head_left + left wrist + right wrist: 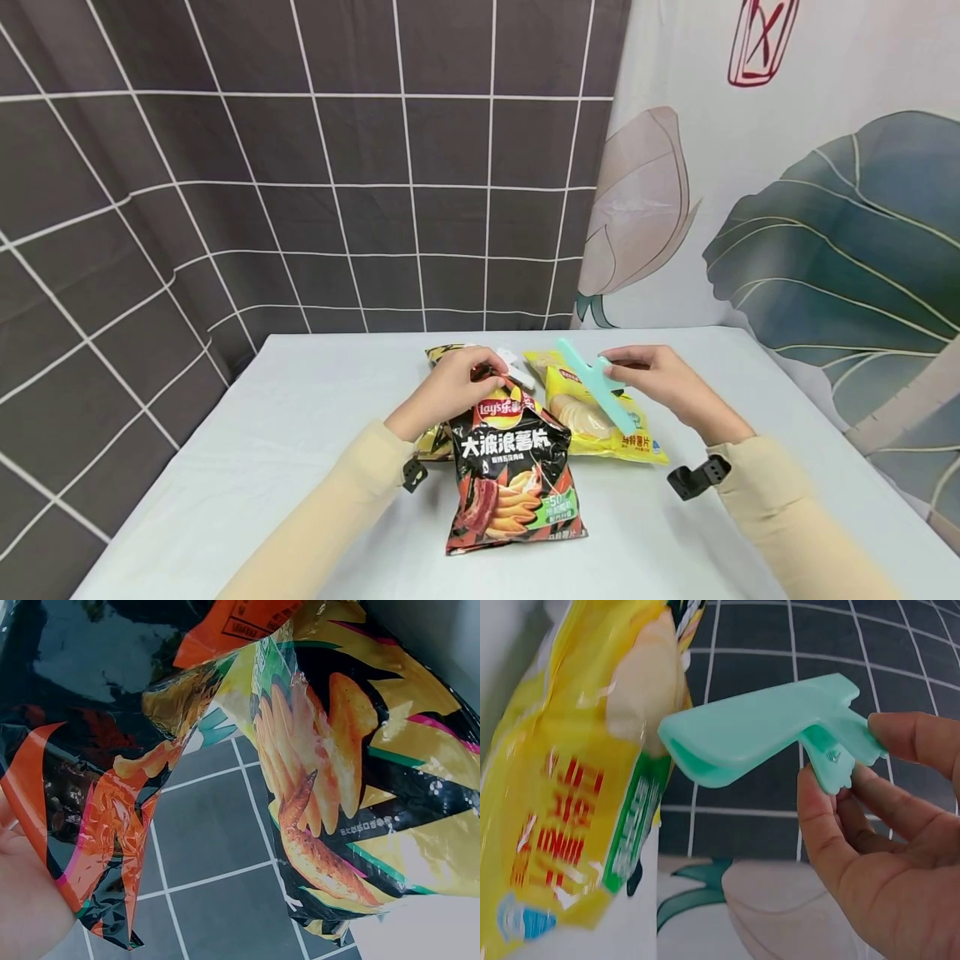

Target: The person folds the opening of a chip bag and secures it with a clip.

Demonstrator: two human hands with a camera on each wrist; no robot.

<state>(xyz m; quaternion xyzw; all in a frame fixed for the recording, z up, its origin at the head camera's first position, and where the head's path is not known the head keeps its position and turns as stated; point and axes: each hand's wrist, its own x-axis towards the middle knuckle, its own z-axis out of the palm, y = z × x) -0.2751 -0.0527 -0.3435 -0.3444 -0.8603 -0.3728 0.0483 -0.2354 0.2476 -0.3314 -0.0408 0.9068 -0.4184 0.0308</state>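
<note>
My left hand (459,382) pinches the top edge of a black and red Lay's potato chip bag (498,467), which leans upright with its front facing me. In the left wrist view that chip bag (112,787) hangs beside part of my palm; the fingertips are hidden. My right hand (663,385) holds a mint-green bag clip (600,387) above a yellow chip bag (626,437). Close up, thumb and fingers of the right hand (900,862) pinch the two handle tabs of the clip (757,727). The clip's long bar slants, apart from the black bag.
Behind the black bag lies a gold and black chip bag (433,443), partly covered. White objects (517,371), too small to identify, lie between the bags at the back. All rest on a white-covered table (315,417), with a dark grid curtain (360,217) behind.
</note>
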